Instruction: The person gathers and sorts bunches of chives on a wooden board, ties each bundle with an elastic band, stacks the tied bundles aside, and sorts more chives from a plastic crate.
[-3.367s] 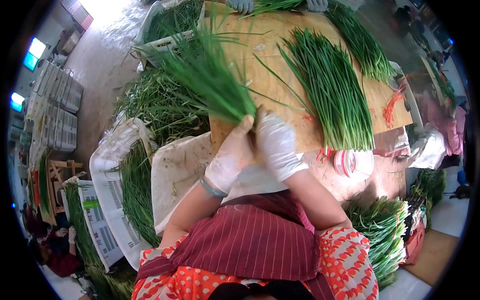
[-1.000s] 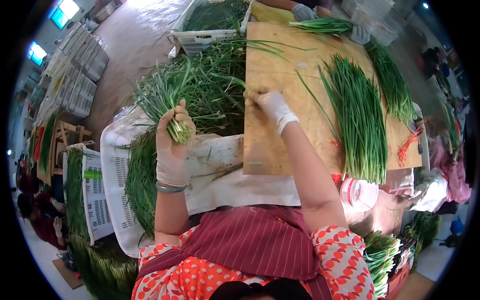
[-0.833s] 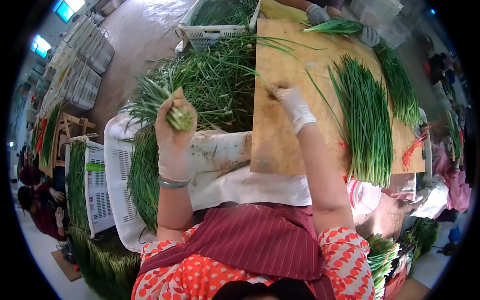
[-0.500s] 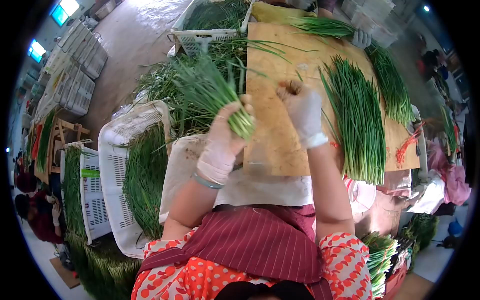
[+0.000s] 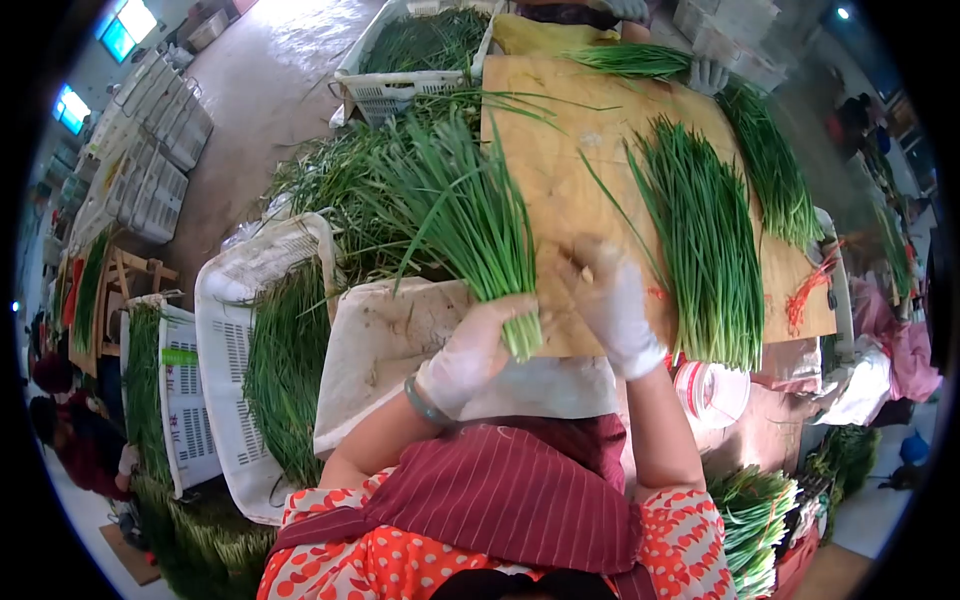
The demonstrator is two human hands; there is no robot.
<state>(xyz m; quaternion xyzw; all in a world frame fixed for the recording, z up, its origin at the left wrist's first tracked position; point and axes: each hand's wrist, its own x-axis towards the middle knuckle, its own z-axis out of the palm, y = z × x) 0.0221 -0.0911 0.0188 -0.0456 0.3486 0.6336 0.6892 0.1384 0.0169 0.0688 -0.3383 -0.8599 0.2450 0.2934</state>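
My gloved left hand (image 5: 474, 345) grips a bunch of green stalks (image 5: 490, 240) near its pale cut ends, with the leaf tips fanning up and to the left. Just right of those ends is my gloved right hand (image 5: 612, 300), over the near part of the wooden board (image 5: 570, 130). Its fingers are curled and slightly blurred, so whatever they hold, if anything, cannot be made out. A thick row of stalks (image 5: 705, 250) lies on the board to the right of this hand, cut ends toward me.
Loose leaves (image 5: 330, 190) are heaped left of the board. White crates (image 5: 215, 330) of stalks stand at the left and a crate (image 5: 385, 90) at the back. A co-worker's gloved hand (image 5: 708, 76) is at the far edge. Red ties (image 5: 808, 293) lie on the right.
The bunch in my left hand has moved right, to the board's near left edge, and now stands more upright. My right hand has come down toward me, close to the bunch's cut ends.
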